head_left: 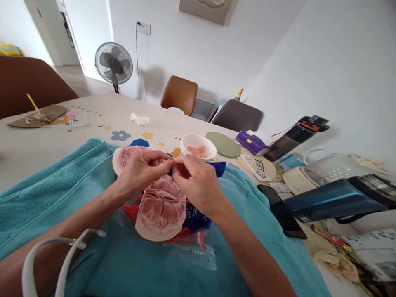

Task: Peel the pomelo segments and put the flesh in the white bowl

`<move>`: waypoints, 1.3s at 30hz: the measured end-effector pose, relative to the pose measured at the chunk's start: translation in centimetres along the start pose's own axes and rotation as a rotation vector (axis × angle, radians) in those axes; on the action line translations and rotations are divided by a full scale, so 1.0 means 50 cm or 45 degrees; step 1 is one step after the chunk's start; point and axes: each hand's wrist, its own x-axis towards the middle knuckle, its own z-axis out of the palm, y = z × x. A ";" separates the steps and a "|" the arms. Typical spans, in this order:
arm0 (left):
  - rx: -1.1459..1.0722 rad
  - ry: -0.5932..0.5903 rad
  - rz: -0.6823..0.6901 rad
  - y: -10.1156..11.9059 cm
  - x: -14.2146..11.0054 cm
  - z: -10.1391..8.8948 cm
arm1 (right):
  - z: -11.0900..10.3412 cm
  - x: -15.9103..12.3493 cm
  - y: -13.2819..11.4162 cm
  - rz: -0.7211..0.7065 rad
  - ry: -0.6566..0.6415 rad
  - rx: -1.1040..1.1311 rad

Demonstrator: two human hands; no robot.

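A cut pomelo half [162,210], its pink flesh and pale membranes facing up, rests on a blue and red plastic bag [198,218] over a teal towel on my lap. Another pomelo part [122,160] lies behind my left wrist. Just above the fruit, my left hand [148,165] and my right hand [196,179] meet fingertip to fingertip. Both are closed in a pinch on a small piece of pomelo, mostly hidden by the fingers. Beyond them stands a white bowl [212,152] with peeled pink pulp inside.
On the table are a crumpled tissue [140,119], a green round mat [222,144] and a purple tissue pack [252,142]. Glasses [260,167], a phone [281,212], a blue bottle [328,200] and a dark bottle [291,140] crowd the right side. White cables [58,247] hang at lower left.
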 end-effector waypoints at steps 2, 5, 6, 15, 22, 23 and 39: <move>-0.059 0.000 -0.044 0.004 0.001 0.001 | -0.001 0.002 -0.001 0.023 0.014 0.059; -0.132 -0.004 -0.114 0.010 0.002 0.000 | -0.004 0.003 -0.003 0.091 0.004 0.161; -0.155 -0.015 -0.136 0.010 0.002 0.000 | -0.005 0.004 -0.004 0.124 -0.004 0.202; -0.432 -0.123 -0.277 -0.013 0.008 -0.006 | -0.008 0.005 0.000 0.253 -0.040 0.418; -0.410 -0.238 -0.250 -0.013 0.008 -0.011 | -0.004 0.002 -0.012 0.145 0.056 0.149; -0.411 -0.243 -0.256 -0.014 0.009 -0.012 | -0.003 0.002 -0.012 0.161 0.057 0.181; -0.812 -0.317 -0.480 -0.017 0.016 -0.021 | 0.002 0.021 0.022 0.852 -0.296 1.832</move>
